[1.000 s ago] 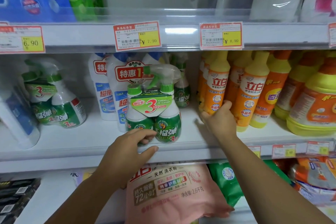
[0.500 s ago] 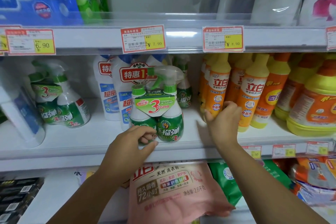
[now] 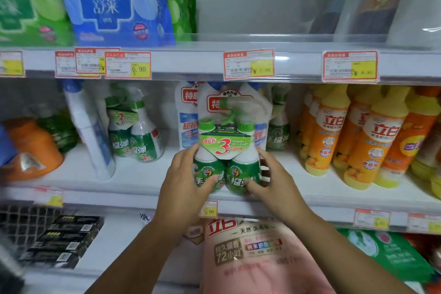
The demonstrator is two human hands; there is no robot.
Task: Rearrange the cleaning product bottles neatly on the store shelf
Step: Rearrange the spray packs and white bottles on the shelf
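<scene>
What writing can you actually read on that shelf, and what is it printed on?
"3", "POWERFUL OIL CLEANER": twin spray pack held by left hand and right hand.
"立白": yellow-capped bottle.
"舒莱": blue packet.
"6.90": price tag.
"72小时": pink bag.
Other tags are blurred.

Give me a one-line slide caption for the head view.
Both hands, left and right, grip a green twin-pack of spray cleaner at the front edge of the middle shelf.

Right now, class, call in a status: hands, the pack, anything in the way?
Left hand and right hand both in grip on green twin-pack. Pack upright at shelf front edge. White bottles close behind it.
</scene>
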